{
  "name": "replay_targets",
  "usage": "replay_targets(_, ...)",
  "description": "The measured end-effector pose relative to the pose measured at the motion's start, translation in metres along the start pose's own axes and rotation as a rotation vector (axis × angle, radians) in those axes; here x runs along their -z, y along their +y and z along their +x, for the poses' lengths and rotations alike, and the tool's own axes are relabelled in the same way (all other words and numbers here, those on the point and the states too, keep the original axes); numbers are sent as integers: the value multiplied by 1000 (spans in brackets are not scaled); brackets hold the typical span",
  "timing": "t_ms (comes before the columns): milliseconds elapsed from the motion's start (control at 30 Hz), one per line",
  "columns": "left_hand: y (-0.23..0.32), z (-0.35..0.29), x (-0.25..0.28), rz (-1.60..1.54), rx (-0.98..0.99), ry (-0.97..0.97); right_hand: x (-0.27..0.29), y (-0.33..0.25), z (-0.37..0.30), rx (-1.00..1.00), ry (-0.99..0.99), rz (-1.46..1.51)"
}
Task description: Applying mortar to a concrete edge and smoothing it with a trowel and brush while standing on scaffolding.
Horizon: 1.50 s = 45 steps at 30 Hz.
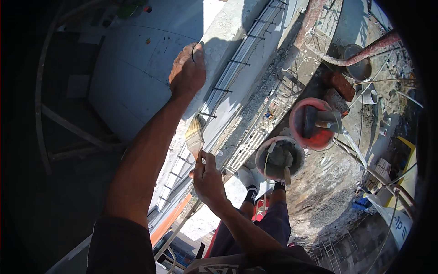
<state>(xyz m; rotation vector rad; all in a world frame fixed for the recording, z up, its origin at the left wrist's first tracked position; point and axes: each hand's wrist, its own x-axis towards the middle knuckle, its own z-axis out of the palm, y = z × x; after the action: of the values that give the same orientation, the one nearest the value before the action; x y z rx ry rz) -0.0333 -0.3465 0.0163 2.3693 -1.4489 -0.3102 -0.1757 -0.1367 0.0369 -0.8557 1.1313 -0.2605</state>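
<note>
My right hand (209, 179) is closed around the wooden handle of a wide paintbrush (195, 139). Its pale bristles point up toward a white grooved strip (223, 84) that runs along the wall, crossed by several short dark metal pins. Farther up, my left hand (188, 69) has its fingers curled over the left edge of a rough pale concrete ledge (228, 27). Its fingertips are partly hidden. Beside my feet stands a bucket (260, 157) with grey wet mix and a tool in it.
A red bucket (294, 121) with a dark-handled tool in it stands right of the grey one. Beyond are bricks (342, 86), a dark bucket (358, 68), and a rusty pipe (374, 48). Left of the ledge, a tiled floor (137, 64) lies below.
</note>
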Motion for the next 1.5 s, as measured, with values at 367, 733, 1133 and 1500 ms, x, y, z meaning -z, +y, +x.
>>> replay_targets(367, -8, 5, 0, -174, 134, -53, 158, 79, -31, -50, 101, 316)
replay_targets(733, -37, 23, 8, -420, 169, -107, 368, 212, 211, -255, 494, -532)
replay_targets(1133, -9, 8, -10, -38, 53, -8, 340, 265, 108, 62, 806, -93)
replay_targets(1500, 5, 2, -11, 61, 57, 11, 34, 33, -3, 194, 212, 647)
